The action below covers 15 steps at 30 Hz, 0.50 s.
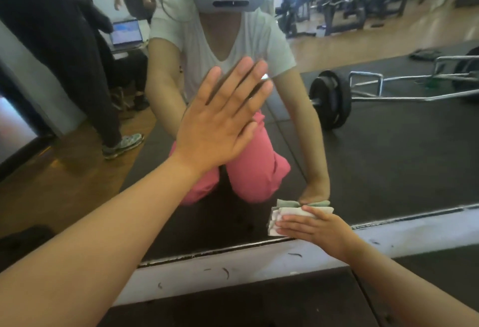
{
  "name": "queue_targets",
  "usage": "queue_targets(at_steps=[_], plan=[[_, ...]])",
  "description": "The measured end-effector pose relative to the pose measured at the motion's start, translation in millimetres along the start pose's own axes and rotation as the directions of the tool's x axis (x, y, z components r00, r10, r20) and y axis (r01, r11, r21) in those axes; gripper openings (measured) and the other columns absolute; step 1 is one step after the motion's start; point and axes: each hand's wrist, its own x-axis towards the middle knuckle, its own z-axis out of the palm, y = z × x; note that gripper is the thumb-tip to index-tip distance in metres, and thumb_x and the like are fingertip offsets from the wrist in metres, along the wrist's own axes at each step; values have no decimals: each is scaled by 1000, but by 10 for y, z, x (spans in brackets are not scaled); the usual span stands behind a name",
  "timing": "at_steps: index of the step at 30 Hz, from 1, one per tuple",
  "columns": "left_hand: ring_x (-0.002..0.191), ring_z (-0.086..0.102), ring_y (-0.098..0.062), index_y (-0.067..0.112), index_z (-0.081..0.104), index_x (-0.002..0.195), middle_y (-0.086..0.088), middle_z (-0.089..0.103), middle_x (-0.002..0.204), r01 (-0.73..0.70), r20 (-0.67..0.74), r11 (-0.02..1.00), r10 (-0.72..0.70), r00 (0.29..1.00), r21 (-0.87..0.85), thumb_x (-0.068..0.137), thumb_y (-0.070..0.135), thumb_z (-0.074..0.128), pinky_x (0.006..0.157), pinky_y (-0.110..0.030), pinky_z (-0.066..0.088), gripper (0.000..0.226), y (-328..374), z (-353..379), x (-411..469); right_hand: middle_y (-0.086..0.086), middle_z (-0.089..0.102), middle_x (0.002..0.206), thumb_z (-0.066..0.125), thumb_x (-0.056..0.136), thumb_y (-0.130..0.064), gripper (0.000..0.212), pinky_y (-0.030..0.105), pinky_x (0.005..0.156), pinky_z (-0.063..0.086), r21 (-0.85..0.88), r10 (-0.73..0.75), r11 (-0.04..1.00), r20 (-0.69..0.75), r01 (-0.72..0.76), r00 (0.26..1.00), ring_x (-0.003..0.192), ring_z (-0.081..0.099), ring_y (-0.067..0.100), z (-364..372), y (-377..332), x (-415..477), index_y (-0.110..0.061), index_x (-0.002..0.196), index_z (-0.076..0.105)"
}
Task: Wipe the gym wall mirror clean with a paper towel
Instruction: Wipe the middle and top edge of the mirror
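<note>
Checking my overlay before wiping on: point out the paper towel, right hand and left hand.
paper towel [283, 213]: head view, bare folds beside the fingers.
right hand [315, 227]: head view, back of the hand.
left hand [217, 122]: head view, back of the hand.

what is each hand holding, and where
The right hand presses the folded paper towel to the mirror, straight fingers flat across its right half. The left hand holds nothing, lying flat on the glass.

place: gym | signs: wall mirror [388, 160] reflecting a plate-loaded bar [330, 100] on black rubber matting [404, 171] | background: rows of dark benches and machines [342, 2] on a pale wood floor [404, 28]
</note>
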Motion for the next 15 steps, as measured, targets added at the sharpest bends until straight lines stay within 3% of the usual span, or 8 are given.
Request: queue_targets(at_steps=[4, 8, 13, 15], plan=[[150, 17, -28, 11, 26, 155, -11, 20, 161, -23, 29, 998, 21, 999, 50, 102, 33, 40, 122, -47, 7, 59, -15, 27, -16, -5, -5, 168, 40, 83, -11, 89, 43, 124, -3, -16, 16, 1000, 9, -16, 1000, 154, -5, 14, -52, 224, -173, -22, 160, -3], [152, 9, -23, 12, 23, 156, -11, 21, 161, -18, 15, 998, 17, 1000, 68, 102, 35, 37, 123, -46, 6, 60, -15, 52, -31, -3, -7, 168, 60, 79, -17, 104, 45, 124, -6, 2, 25, 1000, 34, -25, 999, 154, -6, 17, -186, 509, -262, -22, 160, -4], [151, 16, -28, 11, 24, 157, -12, 21, 162, -37, 33, 998, 35, 999, 50, 103, 35, 39, 123, -47, 6, 61, -17, 10, -12, -3, -4, 168, 79, 68, -35, 124, 47, 124, -5, 55, 62, 996, 31, -64, 998, 154, -4, 19, -456, 1018, -265, -24, 160, -3], [151, 17, -29, 11, 25, 157, -12, 20, 163, -31, 56, 999, 29, 998, 28, 102, 37, 41, 124, -47, 4, 63, -16, -39, -3, -4, 4, 168, 80, 66, -38, 121, 47, 124, -3, 63, 66, 996, -1, -66, 998, 154, 0, 18, -586, 1262, -216, -26, 160, 5]])
